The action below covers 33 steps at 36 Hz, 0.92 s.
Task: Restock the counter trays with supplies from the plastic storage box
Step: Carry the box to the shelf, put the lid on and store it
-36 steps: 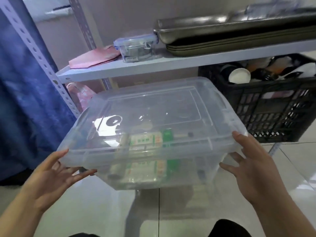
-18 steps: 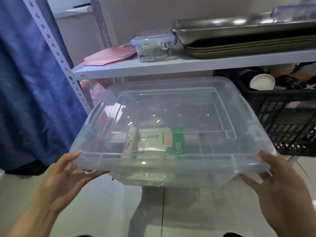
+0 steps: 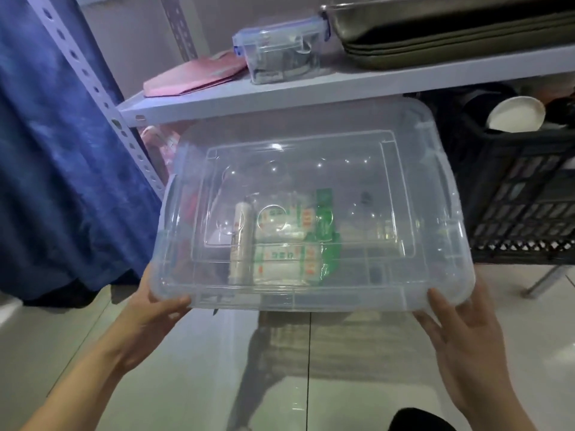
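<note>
both hands, left hand point(image 3: 152, 309) and right hand point(image 3: 457, 331), grasp the near corners of the lidded clear plastic storage box point(image 3: 311, 213); it looks light, smooth, likely slippery, best supported underneath.

Clear lidded box point(image 3: 311, 213) held in the air.
Lid on, tilted toward the camera; green-and-white packets point(image 3: 289, 241) and a slim tube point(image 3: 241, 244) lie inside, near the front.

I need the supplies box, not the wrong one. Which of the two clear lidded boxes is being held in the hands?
The large clear storage box, gripped at its near corners by the left hand and right hand. The small blue-clipped box sits on the shelf.
</note>
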Motion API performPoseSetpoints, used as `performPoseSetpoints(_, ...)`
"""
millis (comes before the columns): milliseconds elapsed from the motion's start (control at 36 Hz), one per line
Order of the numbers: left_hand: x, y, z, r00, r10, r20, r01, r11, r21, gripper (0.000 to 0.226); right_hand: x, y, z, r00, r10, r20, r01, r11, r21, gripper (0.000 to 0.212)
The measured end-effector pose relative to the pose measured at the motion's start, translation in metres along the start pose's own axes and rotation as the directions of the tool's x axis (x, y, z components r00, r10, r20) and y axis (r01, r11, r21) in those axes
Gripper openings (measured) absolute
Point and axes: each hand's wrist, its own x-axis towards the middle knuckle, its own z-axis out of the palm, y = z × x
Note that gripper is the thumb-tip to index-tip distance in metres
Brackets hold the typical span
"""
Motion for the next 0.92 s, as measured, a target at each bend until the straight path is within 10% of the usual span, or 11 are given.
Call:
performPoseSetpoints(139, -0.001, 0.010, 0.011, 0.992, 0.060, -0.108, -0.035, 0.974, 0.223, 0.127, -0.002, 0.001, 0.002, 0.997, -0.068, 0.036, 0.073, 0.984, -0.160, 0.120)
performPoseSetpoints(306, -0.002, 0.026, 0.030, 0.824, 0.398, -0.404, -0.078, 0.785, 0.615, 0.118, 0.007, -0.011, 0.017, 0.931, -0.363, -0.035, 0.230, 0.660, -0.715, 0.093)
performPoseSetpoints(444, 0.011, 0.033, 0.041, 0.744, 0.652, -0.146, -0.156, 0.382, 0.911, 0.070, 0.026, -0.021, 0.039, 0.760, -0.585, 0.282, 0.456, 0.172, -0.873, 0.043)
performPoseSetpoints(639, 0.033, 0.039, 0.048, 0.633, 0.730, 0.258, -0.287, -0.089, 0.954, 0.058, 0.047, -0.030, 0.043, 0.683, -0.544, 0.487, 0.572, -0.017, -0.820, 0.044)
performPoseSetpoints(917, 0.097, 0.086, 0.060, 0.585, 0.789, 0.191, -0.239, -0.058, 0.969, 0.047, 0.126, -0.057, 0.077, 0.718, -0.530, 0.452, 0.506, -0.050, -0.861, 0.038)
